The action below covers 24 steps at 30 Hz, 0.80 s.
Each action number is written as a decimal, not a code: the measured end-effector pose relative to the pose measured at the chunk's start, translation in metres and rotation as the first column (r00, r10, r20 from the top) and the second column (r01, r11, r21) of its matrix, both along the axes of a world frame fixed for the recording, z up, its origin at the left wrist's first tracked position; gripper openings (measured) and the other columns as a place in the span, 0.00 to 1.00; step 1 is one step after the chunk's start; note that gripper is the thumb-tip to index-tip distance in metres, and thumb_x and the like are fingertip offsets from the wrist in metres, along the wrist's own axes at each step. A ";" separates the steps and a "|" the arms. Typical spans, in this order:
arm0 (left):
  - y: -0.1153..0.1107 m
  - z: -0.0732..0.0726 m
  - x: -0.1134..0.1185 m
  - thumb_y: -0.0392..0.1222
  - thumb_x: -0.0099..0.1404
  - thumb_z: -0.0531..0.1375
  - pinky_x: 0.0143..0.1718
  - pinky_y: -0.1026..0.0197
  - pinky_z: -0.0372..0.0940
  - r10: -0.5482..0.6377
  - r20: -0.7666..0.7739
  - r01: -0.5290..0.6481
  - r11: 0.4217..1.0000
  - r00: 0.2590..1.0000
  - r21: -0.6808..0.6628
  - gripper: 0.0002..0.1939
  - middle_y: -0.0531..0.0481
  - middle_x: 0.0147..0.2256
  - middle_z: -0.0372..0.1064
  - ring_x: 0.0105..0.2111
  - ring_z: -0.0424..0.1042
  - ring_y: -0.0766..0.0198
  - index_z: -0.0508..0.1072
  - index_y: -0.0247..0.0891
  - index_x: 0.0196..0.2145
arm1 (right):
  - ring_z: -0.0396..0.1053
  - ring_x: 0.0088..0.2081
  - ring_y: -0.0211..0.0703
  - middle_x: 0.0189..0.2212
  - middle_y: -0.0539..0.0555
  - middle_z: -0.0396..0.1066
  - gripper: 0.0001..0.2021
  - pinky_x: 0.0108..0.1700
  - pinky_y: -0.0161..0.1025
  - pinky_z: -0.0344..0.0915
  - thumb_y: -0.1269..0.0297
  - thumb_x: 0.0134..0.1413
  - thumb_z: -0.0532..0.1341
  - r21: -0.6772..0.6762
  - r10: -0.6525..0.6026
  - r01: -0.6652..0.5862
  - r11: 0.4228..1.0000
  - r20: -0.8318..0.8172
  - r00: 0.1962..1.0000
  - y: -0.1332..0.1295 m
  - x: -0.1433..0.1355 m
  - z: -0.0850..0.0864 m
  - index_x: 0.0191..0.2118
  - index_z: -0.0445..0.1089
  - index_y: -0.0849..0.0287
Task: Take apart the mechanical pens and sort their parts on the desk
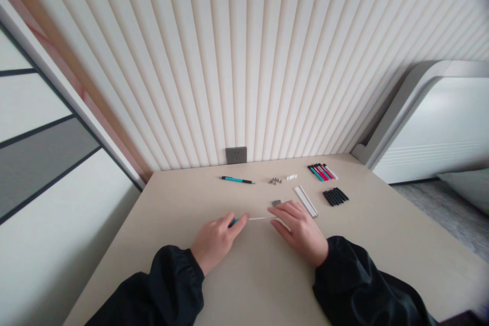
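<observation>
Low over the table, my left hand (216, 239) is closed around a blue pen barrel (233, 222), most of which the fingers cover. A thin white pen refill (260, 218) runs between the two hands, its left end at the barrel. My right hand (296, 226) pinches the refill's other end between thumb and fingers. Just beyond the right fingertips lie small grey pieces (276, 202). Several white refills (305, 200) lie side by side near the right knuckles. Farther back is an assembled blue and black pen (237, 180).
Small grey cone-shaped tips (275, 181) and small white parts (292, 177) lie toward the back of the table (183, 198). Coloured barrels (323, 172) and black grips (335, 196) sit in rows at right. Behind is a ribbed wall with a dark socket (236, 155).
</observation>
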State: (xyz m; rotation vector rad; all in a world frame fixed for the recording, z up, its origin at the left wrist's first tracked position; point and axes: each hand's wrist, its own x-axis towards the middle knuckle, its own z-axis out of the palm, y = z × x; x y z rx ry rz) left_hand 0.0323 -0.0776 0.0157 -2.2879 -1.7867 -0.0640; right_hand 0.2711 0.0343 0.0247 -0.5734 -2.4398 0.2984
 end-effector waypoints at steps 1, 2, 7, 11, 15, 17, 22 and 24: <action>0.000 0.001 0.000 0.26 0.63 0.50 0.26 0.64 0.67 -0.022 -0.008 0.022 1.000 1.000 0.004 0.29 0.49 0.35 0.66 0.25 0.70 0.66 0.61 0.47 0.59 | 0.68 0.41 0.46 0.39 0.57 0.73 0.13 0.44 0.44 0.64 0.63 0.63 0.54 0.006 0.031 -0.031 1.000 0.025 0.999 -0.005 -0.005 -0.001 0.51 0.69 0.56; -0.001 0.002 0.001 0.26 0.63 0.50 0.27 0.64 0.67 -0.043 -0.017 0.043 0.999 0.999 0.012 0.29 0.50 0.35 0.66 0.25 0.70 0.66 0.61 0.47 0.59 | 0.68 0.39 0.45 0.37 0.57 0.73 0.13 0.42 0.44 0.64 0.63 0.63 0.54 0.011 0.055 -0.055 0.998 0.048 0.997 -0.008 -0.008 -0.003 0.49 0.70 0.56; -0.002 0.003 0.002 0.27 0.64 0.50 0.26 0.63 0.68 -0.106 -0.052 0.108 0.993 0.993 0.042 0.28 0.50 0.35 0.66 0.26 0.71 0.64 0.60 0.47 0.60 | 0.67 0.34 0.40 0.30 0.53 0.72 0.10 0.40 0.40 0.61 0.63 0.64 0.53 -0.024 0.127 -0.125 0.992 0.116 0.985 -0.003 -0.007 -0.008 0.41 0.72 0.55; -0.001 0.001 0.000 0.26 0.64 0.49 0.27 0.61 0.68 -0.072 -0.024 0.073 0.995 0.997 0.066 0.31 0.51 0.33 0.66 0.26 0.70 0.64 0.54 0.43 0.63 | 0.67 0.35 0.41 0.31 0.53 0.72 0.10 0.42 0.39 0.60 0.64 0.63 0.53 -0.053 -0.018 0.022 0.998 0.067 0.998 0.013 0.012 -0.002 0.37 0.72 0.56; -0.001 -0.001 0.000 0.26 0.64 0.49 0.26 0.61 0.68 -0.067 -0.012 0.068 0.995 0.998 0.068 0.31 0.51 0.32 0.67 0.26 0.70 0.64 0.54 0.41 0.63 | 0.67 0.35 0.44 0.30 0.55 0.72 0.13 0.40 0.38 0.60 0.61 0.62 0.53 -0.066 -0.449 0.451 0.890 0.043 0.892 0.035 0.041 0.002 0.33 0.72 0.57; -0.001 -0.002 -0.001 0.25 0.63 0.49 0.27 0.61 0.68 -0.069 -0.012 0.069 0.995 0.998 0.066 0.31 0.51 0.33 0.67 0.26 0.70 0.63 0.54 0.42 0.62 | 0.68 0.35 0.45 0.30 0.55 0.72 0.14 0.36 0.37 0.59 0.60 0.61 0.53 -0.057 -0.598 0.608 0.792 0.129 0.791 0.045 0.053 0.000 0.31 0.73 0.56; 0.000 -0.007 -0.003 0.26 0.64 0.50 0.27 0.62 0.68 -0.064 -0.016 0.065 0.996 0.998 0.054 0.30 0.50 0.34 0.68 0.26 0.70 0.65 0.55 0.43 0.62 | 0.69 0.33 0.44 0.30 0.55 0.73 0.18 0.29 0.36 0.54 0.57 0.60 0.51 -0.056 -0.676 0.753 0.656 0.401 0.619 0.058 0.065 -0.007 0.27 0.74 0.56; 0.000 -0.008 -0.003 0.26 0.64 0.49 0.27 0.63 0.67 -0.066 -0.014 0.066 0.996 0.998 0.057 0.30 0.50 0.33 0.68 0.25 0.70 0.65 0.55 0.43 0.62 | 0.69 0.34 0.44 0.31 0.56 0.72 0.19 0.29 0.36 0.54 0.55 0.60 0.51 -0.061 -0.655 0.755 0.652 0.456 0.602 0.058 0.064 -0.009 0.28 0.74 0.56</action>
